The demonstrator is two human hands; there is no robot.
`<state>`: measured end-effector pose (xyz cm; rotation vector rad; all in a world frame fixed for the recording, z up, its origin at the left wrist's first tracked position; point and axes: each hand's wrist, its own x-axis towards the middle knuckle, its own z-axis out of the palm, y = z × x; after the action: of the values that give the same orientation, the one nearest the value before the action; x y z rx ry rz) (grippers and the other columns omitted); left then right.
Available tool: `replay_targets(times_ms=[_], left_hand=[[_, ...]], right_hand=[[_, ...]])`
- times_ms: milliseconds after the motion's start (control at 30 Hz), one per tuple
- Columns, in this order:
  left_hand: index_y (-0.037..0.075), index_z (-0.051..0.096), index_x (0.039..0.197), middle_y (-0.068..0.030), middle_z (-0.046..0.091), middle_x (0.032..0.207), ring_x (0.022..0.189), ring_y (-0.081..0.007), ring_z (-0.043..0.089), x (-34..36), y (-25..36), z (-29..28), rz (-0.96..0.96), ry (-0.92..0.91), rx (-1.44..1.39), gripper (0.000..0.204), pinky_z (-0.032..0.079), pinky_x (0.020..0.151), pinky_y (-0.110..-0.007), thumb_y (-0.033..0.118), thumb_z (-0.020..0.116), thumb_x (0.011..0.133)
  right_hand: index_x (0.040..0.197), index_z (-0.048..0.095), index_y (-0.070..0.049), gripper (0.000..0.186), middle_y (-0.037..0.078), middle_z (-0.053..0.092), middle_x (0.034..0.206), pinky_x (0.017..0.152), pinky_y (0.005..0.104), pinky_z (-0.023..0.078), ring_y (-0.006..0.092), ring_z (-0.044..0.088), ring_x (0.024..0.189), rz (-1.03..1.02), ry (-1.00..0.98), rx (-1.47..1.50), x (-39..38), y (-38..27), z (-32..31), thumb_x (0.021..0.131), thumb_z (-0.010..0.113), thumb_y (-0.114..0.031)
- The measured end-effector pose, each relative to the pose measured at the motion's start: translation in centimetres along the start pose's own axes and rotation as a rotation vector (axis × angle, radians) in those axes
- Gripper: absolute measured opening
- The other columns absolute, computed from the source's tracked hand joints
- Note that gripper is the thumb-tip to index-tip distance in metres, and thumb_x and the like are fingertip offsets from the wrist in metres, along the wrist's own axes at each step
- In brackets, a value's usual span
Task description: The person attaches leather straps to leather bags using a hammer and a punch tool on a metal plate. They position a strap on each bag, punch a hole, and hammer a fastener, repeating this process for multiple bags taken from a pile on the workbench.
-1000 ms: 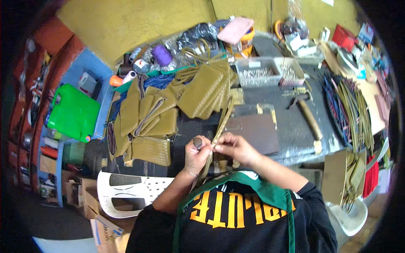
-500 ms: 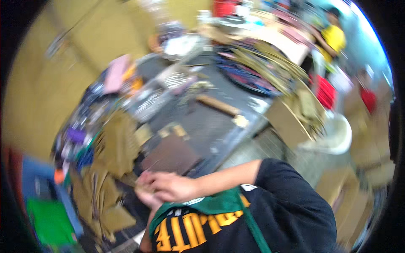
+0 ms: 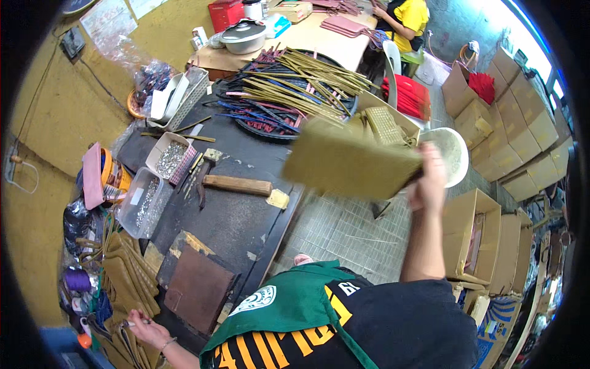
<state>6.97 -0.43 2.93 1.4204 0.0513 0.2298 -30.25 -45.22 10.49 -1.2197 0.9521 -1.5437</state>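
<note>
My right hand (image 3: 430, 178) is raised at the right, gripping one end of a flat, olive-brown rectangular bag piece (image 3: 353, 157). The piece is blurred by motion and passes in front of an open carton. At the lower left, my left hand (image 3: 149, 330) is beside a pile of similar olive-brown pieces (image 3: 126, 270). Its fingers are curled around something small whose pale tip shows; I cannot make out what it is. A dark brown square slab (image 3: 198, 289) lies on the bench to the right of this hand.
On the dark workbench (image 3: 246, 163) lie a wooden-handled hammer (image 3: 236, 184) and tubs of small metal parts (image 3: 171, 158). Behind is a round tray of straps (image 3: 289, 92). A white bucket (image 3: 452, 157) stands on the right; a person in yellow (image 3: 409, 21) sits far off.
My hands, together near the slab before, are now apart. The right has swung out to the right with the bag piece; the left has moved to the pile. The view has shifted.
</note>
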Motion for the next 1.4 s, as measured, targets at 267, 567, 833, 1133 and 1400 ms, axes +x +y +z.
replay_targets(times_ms=[267,567,833,1133,1400], left_hand=[[0.006,0.052,0.060,-0.0016,0.045,0.055,0.053,-0.0140,0.040,5.0,-0.7,1.6,0.153,-0.016,0.599,0.017,0.033,0.047,-0.033,0.019,0.055,0.070],[0.003,0.050,0.072,-0.0094,0.058,0.073,0.068,-0.0228,0.056,13.6,-2.0,-2.9,0.230,0.049,0.683,0.019,0.044,0.067,-0.031,0.018,0.061,0.066],[0.006,0.043,0.065,-0.0078,0.052,0.064,0.060,-0.0212,0.051,17.9,-1.3,2.3,0.123,-0.258,1.022,0.043,0.041,0.059,-0.032,0.036,0.074,0.057],[0.004,0.041,0.067,-0.0055,0.047,0.064,0.057,-0.0171,0.043,12.7,5.3,2.8,0.541,-0.869,0.866,0.034,0.039,0.055,-0.029,0.017,0.072,0.059],[0.002,0.047,0.066,-0.0114,0.057,0.096,0.080,-0.0270,0.055,1.9,11.9,-0.9,0.723,-1.363,0.833,0.014,0.044,0.068,-0.032,0.000,0.059,0.060]], right_hand=[[0.106,0.051,-0.001,0.038,0.016,0.052,0.104,0.076,0.0421,0.044,0.0265,0.053,0.089,0.457,0.266,-0.242,20.8,17.9,-16.8,0.083,0.041,-0.030],[0.116,0.042,0.000,0.044,0.013,0.049,0.110,0.073,0.0365,0.042,0.0280,0.050,0.096,0.931,-0.485,-0.473,9.2,27.1,-11.4,0.084,0.046,-0.030],[0.100,0.051,-0.004,0.027,0.002,0.053,0.080,0.054,0.0213,0.041,0.0120,0.051,0.069,0.626,-0.537,-0.583,-3.0,16.9,-6.4,0.079,0.057,-0.019],[0.095,0.052,0.002,0.027,0.016,0.055,0.088,0.069,0.0331,0.044,0.0286,0.055,0.081,-0.097,-1.300,-0.765,-15.3,1.8,13.5,0.070,0.061,-0.004],[0.106,0.051,-0.006,0.047,0.013,0.051,0.106,0.082,0.0352,0.041,0.0282,0.048,0.099,-1.159,-1.660,0.095,-26.2,-4.3,31.3,0.063,0.066,-0.013]])
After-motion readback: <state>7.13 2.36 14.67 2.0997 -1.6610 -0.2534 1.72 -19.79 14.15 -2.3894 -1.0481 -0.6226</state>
